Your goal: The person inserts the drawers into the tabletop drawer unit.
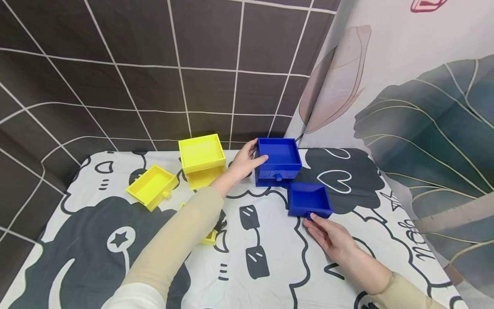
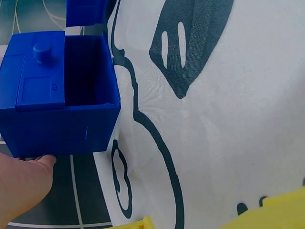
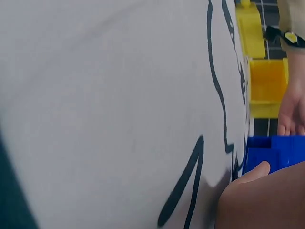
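Left hand [image 1: 244,164]: grips the blue cabinet [image 1: 279,153] by its left side.
Right hand [image 1: 332,238]: seems to pinch the blue drawer's [image 1: 308,198] knob, fingertips partly hidden.
Blue drawer: right-front of the blue cabinet, at the right hand's fingertips.

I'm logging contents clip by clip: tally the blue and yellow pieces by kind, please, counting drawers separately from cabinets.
Blue cabinet: 1
Blue drawers: 2 (one in the cabinet, one out)
Yellow cabinet: 1
Yellow drawer: 1
Yellow piece, mostly hidden by the left sleeve: apparently 1
Total: 6
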Motion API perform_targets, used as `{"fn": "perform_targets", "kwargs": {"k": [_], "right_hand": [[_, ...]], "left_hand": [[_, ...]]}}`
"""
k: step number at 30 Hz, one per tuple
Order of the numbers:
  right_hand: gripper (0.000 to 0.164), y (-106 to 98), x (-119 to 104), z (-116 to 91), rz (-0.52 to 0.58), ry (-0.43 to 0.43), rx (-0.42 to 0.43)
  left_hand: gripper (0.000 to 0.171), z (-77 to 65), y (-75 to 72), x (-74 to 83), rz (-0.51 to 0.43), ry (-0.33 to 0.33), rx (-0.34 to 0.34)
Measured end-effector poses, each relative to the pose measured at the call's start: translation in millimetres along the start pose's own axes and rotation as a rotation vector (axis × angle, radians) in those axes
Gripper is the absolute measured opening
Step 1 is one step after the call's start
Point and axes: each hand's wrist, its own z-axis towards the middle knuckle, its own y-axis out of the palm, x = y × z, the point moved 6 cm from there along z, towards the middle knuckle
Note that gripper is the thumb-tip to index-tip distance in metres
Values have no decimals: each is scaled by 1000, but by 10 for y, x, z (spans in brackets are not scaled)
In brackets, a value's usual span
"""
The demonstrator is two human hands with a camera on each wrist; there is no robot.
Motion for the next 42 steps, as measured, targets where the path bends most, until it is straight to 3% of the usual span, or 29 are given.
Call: {"fn": "perform_targets", "kwargs": {"k": [27, 42], "right_hand": [[22, 591, 270, 160, -55, -37, -78], [19, 673, 242, 291, -43, -49, -2]], "left_hand": [[77, 1, 6, -1, 8, -4, 12], [78, -15, -5, -6, 6, -7, 5]]}}
